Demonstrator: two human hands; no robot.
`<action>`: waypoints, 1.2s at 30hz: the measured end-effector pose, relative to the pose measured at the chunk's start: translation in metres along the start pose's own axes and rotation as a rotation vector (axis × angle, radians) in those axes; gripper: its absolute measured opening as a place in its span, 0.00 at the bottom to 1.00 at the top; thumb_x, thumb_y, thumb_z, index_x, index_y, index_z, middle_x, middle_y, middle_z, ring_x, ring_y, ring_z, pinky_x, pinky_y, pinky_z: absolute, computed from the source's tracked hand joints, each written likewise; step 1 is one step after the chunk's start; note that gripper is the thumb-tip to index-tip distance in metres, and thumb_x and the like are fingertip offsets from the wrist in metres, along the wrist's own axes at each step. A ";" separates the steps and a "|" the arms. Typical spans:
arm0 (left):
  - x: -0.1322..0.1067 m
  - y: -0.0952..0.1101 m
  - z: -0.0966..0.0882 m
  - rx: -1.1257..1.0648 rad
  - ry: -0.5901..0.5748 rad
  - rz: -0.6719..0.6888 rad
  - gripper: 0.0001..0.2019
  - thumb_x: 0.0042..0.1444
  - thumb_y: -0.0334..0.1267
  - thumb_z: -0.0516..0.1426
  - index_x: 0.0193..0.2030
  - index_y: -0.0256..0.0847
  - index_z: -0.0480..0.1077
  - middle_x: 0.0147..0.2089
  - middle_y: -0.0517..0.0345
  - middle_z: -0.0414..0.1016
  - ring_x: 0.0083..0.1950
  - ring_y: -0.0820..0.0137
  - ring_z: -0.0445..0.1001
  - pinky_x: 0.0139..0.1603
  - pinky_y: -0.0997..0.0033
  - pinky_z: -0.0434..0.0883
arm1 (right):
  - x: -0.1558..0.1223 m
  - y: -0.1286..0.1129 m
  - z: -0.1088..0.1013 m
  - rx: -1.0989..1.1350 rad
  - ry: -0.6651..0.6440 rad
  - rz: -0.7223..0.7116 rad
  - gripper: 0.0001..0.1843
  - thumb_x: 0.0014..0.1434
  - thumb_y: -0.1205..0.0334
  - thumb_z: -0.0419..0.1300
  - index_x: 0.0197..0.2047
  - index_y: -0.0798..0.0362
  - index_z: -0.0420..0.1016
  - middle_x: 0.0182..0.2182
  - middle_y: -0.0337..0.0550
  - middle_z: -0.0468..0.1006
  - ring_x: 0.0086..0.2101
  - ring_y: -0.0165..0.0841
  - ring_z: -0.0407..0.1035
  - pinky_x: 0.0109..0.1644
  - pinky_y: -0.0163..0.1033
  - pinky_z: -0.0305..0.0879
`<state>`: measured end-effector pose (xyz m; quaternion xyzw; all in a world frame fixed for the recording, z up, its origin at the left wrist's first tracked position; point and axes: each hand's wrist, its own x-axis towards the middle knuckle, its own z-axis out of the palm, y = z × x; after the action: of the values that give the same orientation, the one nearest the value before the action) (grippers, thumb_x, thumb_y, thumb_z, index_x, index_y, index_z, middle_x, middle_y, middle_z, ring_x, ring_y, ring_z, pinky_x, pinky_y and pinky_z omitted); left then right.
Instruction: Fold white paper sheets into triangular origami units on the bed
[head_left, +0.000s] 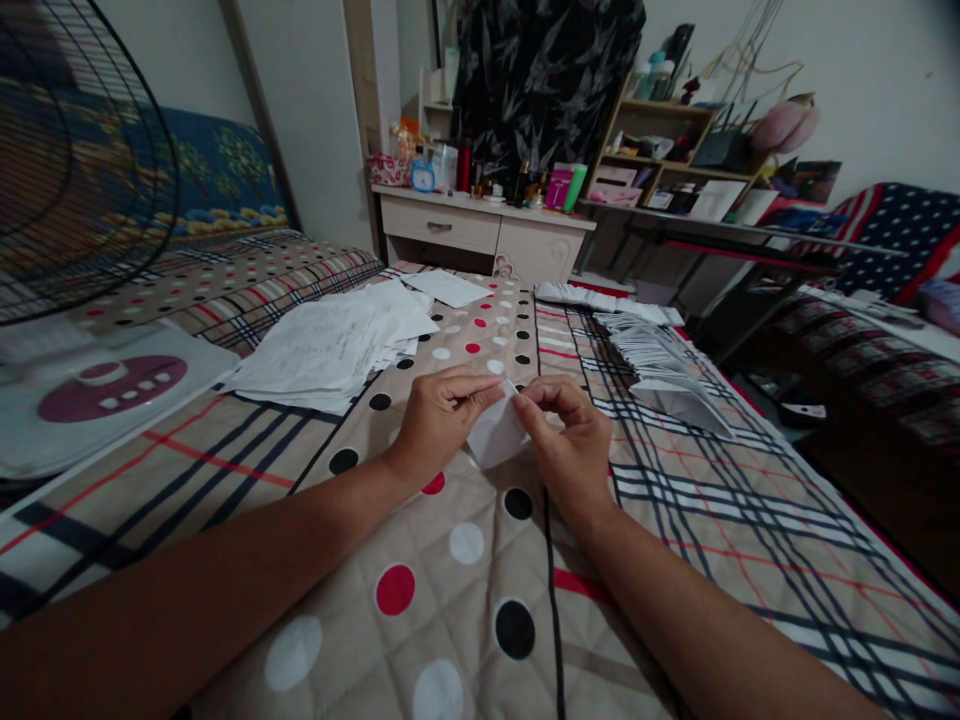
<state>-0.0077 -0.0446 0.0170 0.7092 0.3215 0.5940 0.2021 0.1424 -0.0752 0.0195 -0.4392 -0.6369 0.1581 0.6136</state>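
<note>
Between my hands, above the middle of the bed, is a small folded piece of white paper [495,435]. My left hand [442,415] pinches its upper left edge between thumb and fingers. On the other side, my right hand [566,430] grips its upper right corner, thumb toward me. The paper hangs tilted, with its lower part near the bedcover. To the left lies a loose pile of white paper sheets [322,345], with one sheet [446,288] behind it. A row of folded papers [652,350] lies fanned out to the right.
A spotted and checked bedcover [420,640] spreads under everything. At the left stand a fan's wire guard [142,200] and its base [112,385]. Beyond the bed are a white dresser [442,228] with bottles and a wooden shelf [667,108]. A folding table [750,235] stands at the right.
</note>
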 end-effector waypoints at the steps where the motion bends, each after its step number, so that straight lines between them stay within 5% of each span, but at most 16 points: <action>1: 0.000 0.000 0.000 0.009 -0.007 0.006 0.05 0.54 0.34 0.63 0.38 0.41 0.81 0.33 0.55 0.80 0.34 0.71 0.76 0.35 0.73 0.72 | 0.000 0.000 0.000 -0.004 0.001 0.001 0.06 0.56 0.67 0.62 0.28 0.53 0.72 0.30 0.39 0.73 0.33 0.32 0.67 0.39 0.39 0.63; 7: 0.000 0.003 0.000 0.030 -0.008 -0.023 0.04 0.53 0.37 0.64 0.34 0.41 0.80 0.31 0.56 0.80 0.32 0.71 0.76 0.34 0.72 0.72 | 0.000 0.000 0.001 -0.014 0.002 0.019 0.06 0.55 0.65 0.63 0.27 0.52 0.72 0.30 0.40 0.74 0.33 0.32 0.68 0.40 0.39 0.64; 11: 0.002 0.006 -0.001 0.017 -0.016 -0.063 0.03 0.53 0.35 0.63 0.31 0.40 0.79 0.31 0.56 0.80 0.32 0.71 0.76 0.35 0.72 0.72 | -0.001 0.001 0.003 0.121 -0.033 0.156 0.06 0.54 0.62 0.65 0.30 0.52 0.72 0.28 0.38 0.74 0.30 0.31 0.68 0.36 0.37 0.65; 15: 0.005 0.005 -0.004 0.009 -0.108 -0.090 0.04 0.53 0.32 0.61 0.30 0.39 0.79 0.30 0.55 0.80 0.32 0.71 0.76 0.35 0.73 0.71 | -0.001 0.004 0.005 0.329 -0.165 0.329 0.12 0.52 0.56 0.67 0.35 0.53 0.72 0.27 0.37 0.74 0.26 0.29 0.66 0.28 0.33 0.61; 21: 0.005 0.002 -0.006 -0.021 -0.223 -0.290 0.04 0.50 0.33 0.62 0.27 0.36 0.77 0.26 0.57 0.77 0.29 0.71 0.73 0.31 0.74 0.68 | 0.002 0.007 0.001 0.255 -0.327 0.341 0.16 0.52 0.53 0.65 0.24 0.55 0.70 0.19 0.35 0.68 0.21 0.25 0.58 0.22 0.31 0.52; 29: 0.001 -0.001 0.002 -0.453 -0.204 -0.618 0.14 0.46 0.45 0.66 0.33 0.36 0.73 0.30 0.58 0.76 0.28 0.74 0.72 0.26 0.77 0.68 | 0.003 0.004 -0.005 0.153 -0.085 0.280 0.13 0.54 0.57 0.64 0.23 0.55 0.71 0.19 0.35 0.66 0.22 0.26 0.57 0.23 0.32 0.52; 36: -0.003 0.001 0.002 -0.664 -0.262 -0.810 0.34 0.39 0.34 0.71 0.55 0.37 0.66 0.38 0.52 0.80 0.31 0.71 0.77 0.29 0.75 0.73 | 0.002 0.008 -0.006 0.083 0.065 0.250 0.12 0.56 0.56 0.62 0.25 0.55 0.72 0.20 0.36 0.68 0.23 0.28 0.58 0.25 0.33 0.54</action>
<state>-0.0060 -0.0468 0.0152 0.4947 0.3362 0.4447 0.6667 0.1510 -0.0708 0.0161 -0.4942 -0.5498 0.2453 0.6272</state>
